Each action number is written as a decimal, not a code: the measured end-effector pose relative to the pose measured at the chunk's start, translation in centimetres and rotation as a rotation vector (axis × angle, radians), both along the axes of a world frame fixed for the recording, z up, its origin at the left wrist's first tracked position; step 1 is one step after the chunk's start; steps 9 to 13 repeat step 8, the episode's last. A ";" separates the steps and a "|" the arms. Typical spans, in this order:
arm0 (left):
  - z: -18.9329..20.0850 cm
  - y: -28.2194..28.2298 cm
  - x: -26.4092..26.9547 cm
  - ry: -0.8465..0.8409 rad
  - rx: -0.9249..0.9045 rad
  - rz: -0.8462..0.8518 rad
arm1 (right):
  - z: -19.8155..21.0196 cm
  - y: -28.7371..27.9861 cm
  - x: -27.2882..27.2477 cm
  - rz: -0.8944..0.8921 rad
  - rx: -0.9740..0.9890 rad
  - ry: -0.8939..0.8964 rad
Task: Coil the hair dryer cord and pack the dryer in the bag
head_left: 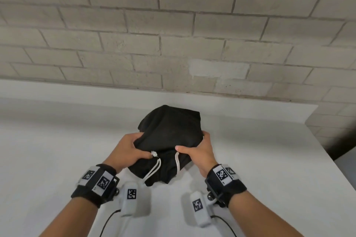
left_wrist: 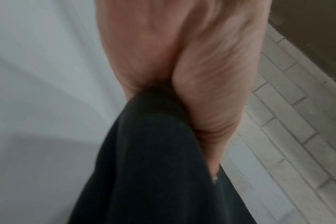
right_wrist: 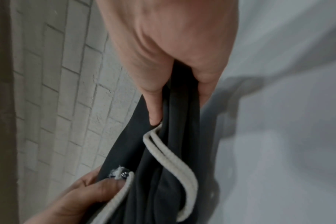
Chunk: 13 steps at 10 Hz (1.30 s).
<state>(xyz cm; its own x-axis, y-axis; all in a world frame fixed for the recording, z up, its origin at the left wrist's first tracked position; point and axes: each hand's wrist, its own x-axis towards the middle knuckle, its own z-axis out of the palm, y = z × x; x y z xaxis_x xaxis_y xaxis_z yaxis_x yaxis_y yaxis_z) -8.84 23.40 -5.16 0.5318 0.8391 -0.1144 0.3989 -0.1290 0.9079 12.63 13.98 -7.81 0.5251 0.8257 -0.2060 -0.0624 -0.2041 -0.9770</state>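
A black drawstring bag (head_left: pixel 169 132) lies bulging on the white table (head_left: pixel 57 150), its mouth toward me. My left hand (head_left: pixel 133 148) grips the bag's cloth (left_wrist: pixel 153 159) on its left side, thumb by the knotted cord end (head_left: pixel 154 153). My right hand (head_left: pixel 194 150) grips the cloth (right_wrist: pixel 175 121) on the right side, thumb on top. White drawstrings (head_left: pixel 177 163) hang from the mouth, and loop across the folds (right_wrist: pixel 169 153) in the right wrist view. My left hand's fingers (right_wrist: pixel 90 191) show at the lower left there. The hair dryer and its cord are not in sight.
A grey brick wall (head_left: pixel 173 34) rises straight behind the table. The table's right edge (head_left: pixel 319 140) drops off near the bag's right. Thin black cables (head_left: pixel 107 221) run from the wrist cameras over the table's front.
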 end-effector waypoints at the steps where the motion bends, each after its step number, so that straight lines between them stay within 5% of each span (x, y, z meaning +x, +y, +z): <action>1: -0.3 2.0 0.2 -0.002 -0.007 0.024 | -0.3 2.3 0.0 0.000 -0.030 -0.043; 5: -2.8 4.7 -1.0 0.155 -0.009 0.123 | -1.5 4.4 -0.8 0.039 -0.083 -0.094; 8: -2.2 2.6 -4.2 0.112 0.079 0.381 | -0.8 -0.6 1.5 -0.018 -0.136 -0.108; 13: -2.2 2.6 -4.2 0.112 0.079 0.381 | -0.8 -0.6 1.5 -0.018 -0.136 -0.108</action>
